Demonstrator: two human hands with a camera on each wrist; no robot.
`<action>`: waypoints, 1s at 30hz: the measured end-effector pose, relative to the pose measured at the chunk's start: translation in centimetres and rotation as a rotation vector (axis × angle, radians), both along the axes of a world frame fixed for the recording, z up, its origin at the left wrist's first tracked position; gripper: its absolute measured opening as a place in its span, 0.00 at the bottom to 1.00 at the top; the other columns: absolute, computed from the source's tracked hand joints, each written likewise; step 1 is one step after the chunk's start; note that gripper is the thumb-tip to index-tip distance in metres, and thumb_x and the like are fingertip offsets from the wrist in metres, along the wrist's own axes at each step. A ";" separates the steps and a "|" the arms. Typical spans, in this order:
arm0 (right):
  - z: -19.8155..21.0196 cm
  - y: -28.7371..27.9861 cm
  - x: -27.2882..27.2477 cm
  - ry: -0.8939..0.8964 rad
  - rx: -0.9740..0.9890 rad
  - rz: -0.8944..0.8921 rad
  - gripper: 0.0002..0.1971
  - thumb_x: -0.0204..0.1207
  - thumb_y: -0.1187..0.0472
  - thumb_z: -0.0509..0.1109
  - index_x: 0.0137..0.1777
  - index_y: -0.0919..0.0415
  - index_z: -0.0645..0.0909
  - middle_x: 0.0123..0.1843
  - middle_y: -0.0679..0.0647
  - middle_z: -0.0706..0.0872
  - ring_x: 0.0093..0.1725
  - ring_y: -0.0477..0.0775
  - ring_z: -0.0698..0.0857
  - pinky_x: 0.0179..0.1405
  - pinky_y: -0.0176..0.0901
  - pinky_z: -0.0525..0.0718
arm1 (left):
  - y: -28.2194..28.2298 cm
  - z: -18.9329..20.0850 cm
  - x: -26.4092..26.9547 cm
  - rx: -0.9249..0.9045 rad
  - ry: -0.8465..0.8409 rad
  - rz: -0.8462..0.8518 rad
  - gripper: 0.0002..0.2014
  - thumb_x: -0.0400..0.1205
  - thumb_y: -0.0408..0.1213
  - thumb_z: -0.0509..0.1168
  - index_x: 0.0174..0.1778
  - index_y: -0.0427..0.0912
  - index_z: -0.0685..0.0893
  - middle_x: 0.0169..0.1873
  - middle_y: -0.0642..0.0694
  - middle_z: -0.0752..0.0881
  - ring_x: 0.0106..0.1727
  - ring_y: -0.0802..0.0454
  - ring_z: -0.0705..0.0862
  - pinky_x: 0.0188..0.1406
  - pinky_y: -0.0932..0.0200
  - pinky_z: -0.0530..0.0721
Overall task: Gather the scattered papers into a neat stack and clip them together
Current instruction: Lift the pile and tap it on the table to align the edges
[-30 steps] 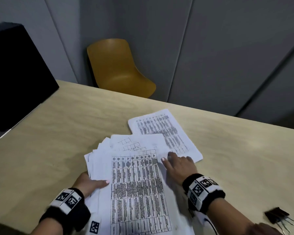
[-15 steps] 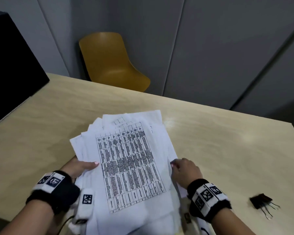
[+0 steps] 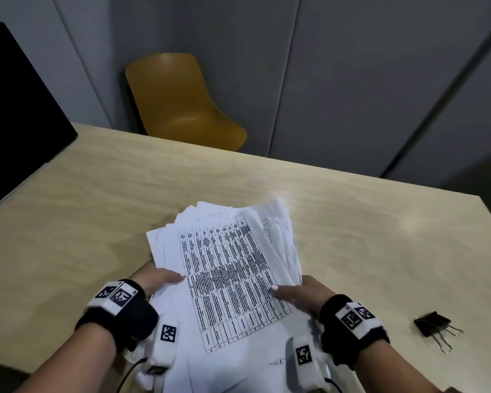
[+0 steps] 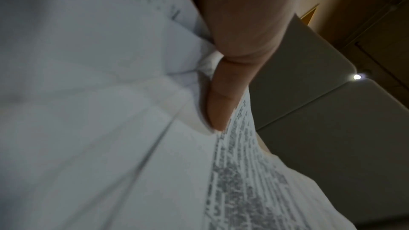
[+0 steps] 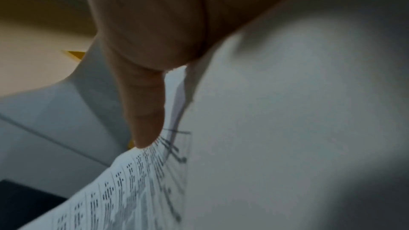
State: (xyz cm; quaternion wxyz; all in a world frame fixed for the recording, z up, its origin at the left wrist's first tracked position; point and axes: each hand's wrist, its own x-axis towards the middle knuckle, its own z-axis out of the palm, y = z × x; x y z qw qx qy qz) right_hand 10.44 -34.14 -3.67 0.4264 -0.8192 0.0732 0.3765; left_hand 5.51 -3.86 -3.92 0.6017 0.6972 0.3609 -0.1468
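A loose, fanned sheaf of white papers (image 3: 227,268) with a printed table on the top sheet is held up over the wooden table (image 3: 97,211), tilted toward me. My left hand (image 3: 156,279) grips its left edge, thumb on top. My right hand (image 3: 298,293) grips its right edge, thumb on the top sheet. The left wrist view shows the left thumb (image 4: 223,97) pressed on the papers (image 4: 110,128); the right wrist view shows the right thumb (image 5: 143,111) on the papers (image 5: 276,128). The fingers under the sheets are hidden. A black binder clip (image 3: 432,326) lies on the table to the right of my right wrist.
A mustard-yellow chair (image 3: 179,103) stands behind the table's far edge against grey wall panels. A large black object (image 3: 14,109) sits at the table's left. The table's right edge runs close to the binder clip.
The sheet that lay apart has joined the pile. Both hands have taken hold of the pile's sides and lifted it off the table, toward me.
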 end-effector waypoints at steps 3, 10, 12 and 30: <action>0.2 0.2 -0.7 -0.022 0.126 -0.014 0.20 0.62 0.55 0.80 0.52 0.59 0.81 0.42 0.55 0.86 0.43 0.56 0.84 0.38 0.36 0.78 | -0.6 0.2 -1.1 -0.121 -0.008 -0.034 0.21 0.70 0.15 0.69 0.60 0.27 0.81 0.60 0.32 0.83 0.60 0.35 0.83 0.69 0.37 0.74; 4.6 -1.3 -1.2 -0.223 0.558 -0.261 0.17 0.54 0.64 0.77 0.44 0.62 0.82 0.23 0.49 0.84 0.22 0.44 0.79 0.23 0.32 0.77 | -1.1 5.4 -1.6 -0.417 -0.367 -0.010 0.35 0.39 0.34 0.85 0.46 0.35 0.88 0.45 0.32 0.91 0.41 0.36 0.90 0.41 0.42 0.88; 7.1 -1.7 -0.6 -0.239 0.789 -0.302 0.17 0.48 0.74 0.82 0.36 0.62 0.84 0.22 0.52 0.82 0.20 0.46 0.79 0.20 0.33 0.79 | -1.1 8.0 -1.0 -0.396 -0.507 -0.040 0.37 0.31 0.42 0.86 0.36 0.35 0.89 0.32 0.37 0.91 0.32 0.41 0.90 0.30 0.52 0.88; 6.4 -3.5 0.1 -0.208 0.854 -0.418 0.37 0.24 0.54 0.90 0.36 0.67 0.84 0.27 0.60 0.86 0.25 0.53 0.86 0.25 0.39 0.85 | -2.2 9.3 0.6 -0.320 -0.632 -0.231 0.39 0.28 0.52 0.85 0.36 0.41 0.91 0.32 0.51 0.92 0.35 0.57 0.90 0.32 0.66 0.86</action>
